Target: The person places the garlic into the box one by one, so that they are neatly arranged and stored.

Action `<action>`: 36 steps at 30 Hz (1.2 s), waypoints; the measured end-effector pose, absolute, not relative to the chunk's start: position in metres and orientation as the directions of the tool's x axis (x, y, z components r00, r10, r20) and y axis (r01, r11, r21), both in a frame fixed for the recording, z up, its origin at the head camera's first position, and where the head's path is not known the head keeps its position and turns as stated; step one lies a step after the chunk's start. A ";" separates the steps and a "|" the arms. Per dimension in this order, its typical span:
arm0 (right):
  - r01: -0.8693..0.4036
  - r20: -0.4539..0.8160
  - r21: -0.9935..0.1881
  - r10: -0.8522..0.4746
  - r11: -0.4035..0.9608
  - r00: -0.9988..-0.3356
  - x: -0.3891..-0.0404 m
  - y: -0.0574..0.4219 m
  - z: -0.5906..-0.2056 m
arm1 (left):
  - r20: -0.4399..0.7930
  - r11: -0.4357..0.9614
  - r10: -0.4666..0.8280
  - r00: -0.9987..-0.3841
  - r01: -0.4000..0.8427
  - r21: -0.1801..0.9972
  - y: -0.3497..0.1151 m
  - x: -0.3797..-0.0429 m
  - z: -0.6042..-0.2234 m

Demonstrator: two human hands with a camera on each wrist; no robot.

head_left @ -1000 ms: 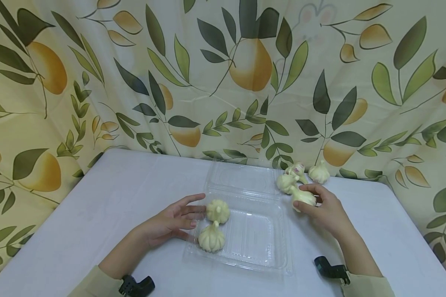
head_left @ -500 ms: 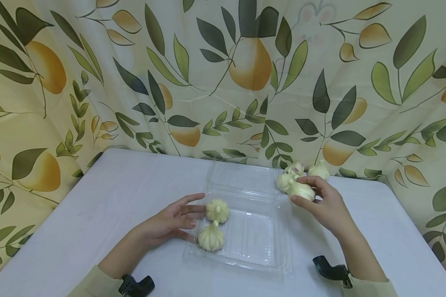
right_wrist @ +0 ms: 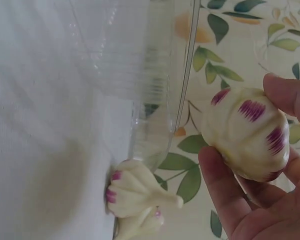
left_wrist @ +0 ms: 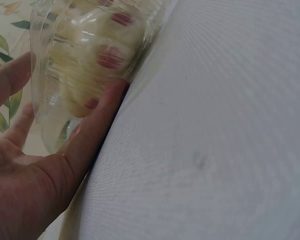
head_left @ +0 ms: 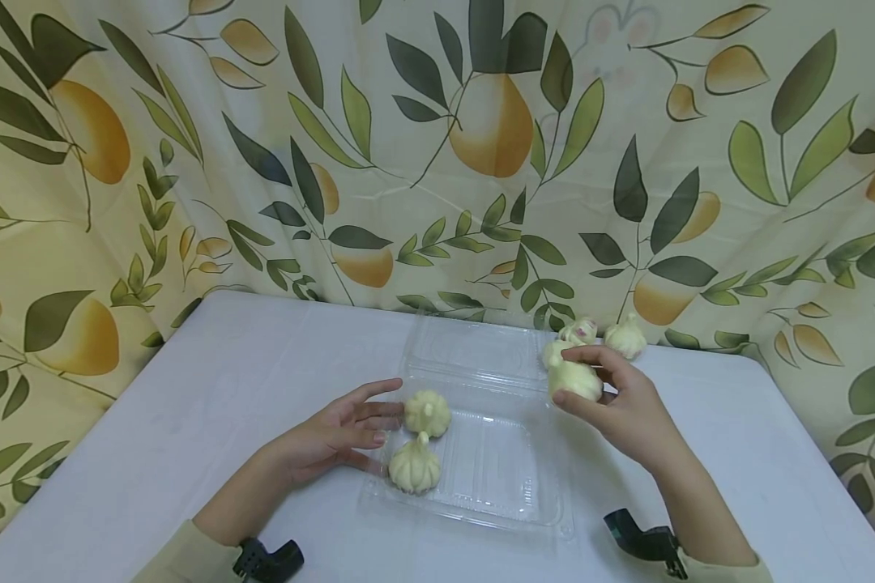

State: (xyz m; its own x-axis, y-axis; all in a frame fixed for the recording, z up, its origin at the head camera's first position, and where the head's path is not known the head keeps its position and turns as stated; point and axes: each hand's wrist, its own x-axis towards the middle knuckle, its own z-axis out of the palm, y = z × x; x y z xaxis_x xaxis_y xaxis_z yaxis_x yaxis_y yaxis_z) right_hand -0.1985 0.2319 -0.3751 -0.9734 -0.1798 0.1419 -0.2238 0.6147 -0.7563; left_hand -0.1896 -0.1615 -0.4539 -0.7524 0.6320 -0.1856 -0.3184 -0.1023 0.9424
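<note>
My right hand [head_left: 623,405] grips a garlic bulb [head_left: 574,380] between thumb and fingers, beside the right edge of the clear plastic container [head_left: 496,518]. In the right wrist view this garlic bulb [right_wrist: 247,132] shows purple streaks and is held off the table. Two more garlic bulbs [head_left: 416,465] sit inside the container along its left side. At that side my left hand [head_left: 335,441] rests with its fingers spread, touching the container's wall. Through the plastic, the left wrist view shows a purple-marked bulb [left_wrist: 102,55] by my left hand [left_wrist: 50,175].
The container's open lid [head_left: 477,348] lies flat toward the back. Several garlic bulbs [head_left: 625,336] stand at the table's back right, partly behind my right hand. A white cloth covers the table [head_left: 262,348]. Behind it hangs a fruit-patterned curtain [head_left: 437,243].
My right hand has lifted its garlic bulb and carried it left, toward the container. The left hand and the two bulbs inside have stayed in place.
</note>
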 end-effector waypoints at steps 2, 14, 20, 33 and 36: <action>-0.227 0.137 -0.755 -0.190 0.615 -0.972 -0.198 0.230 -0.375 | -0.186 -0.103 0.631 -0.753 -0.320 0.942 -0.162 -0.190 -0.454; -0.362 0.155 -0.732 -0.376 0.578 -0.913 -0.184 0.212 -0.370 | -0.179 -0.107 0.635 -0.752 -0.314 0.943 -0.162 -0.190 -0.455; -0.421 0.178 -0.722 -0.441 0.549 -0.880 -0.170 0.194 -0.365 | -0.181 -0.101 0.633 -0.753 -0.313 0.945 -0.163 -0.190 -0.454; -0.455 0.091 -0.669 -0.543 0.588 -0.835 -0.155 0.164 -0.379 | -0.186 -0.098 0.636 -0.749 -0.318 0.943 -0.162 -0.189 -0.453; -0.447 0.070 -0.661 -0.544 0.603 -0.836 -0.154 0.160 -0.383 | -0.188 -0.097 0.636 -0.748 -0.319 0.943 -0.162 -0.189 -0.452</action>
State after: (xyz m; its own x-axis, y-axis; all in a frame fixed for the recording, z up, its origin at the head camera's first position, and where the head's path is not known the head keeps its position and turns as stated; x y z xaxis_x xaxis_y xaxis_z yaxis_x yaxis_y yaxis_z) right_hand -0.1540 0.1600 -0.3831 -0.8363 -0.5439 0.0695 -0.4469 0.6026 -0.6612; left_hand -0.1890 -0.1617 -0.4524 -0.7484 0.6362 -0.1876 -0.3188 -0.0971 0.9428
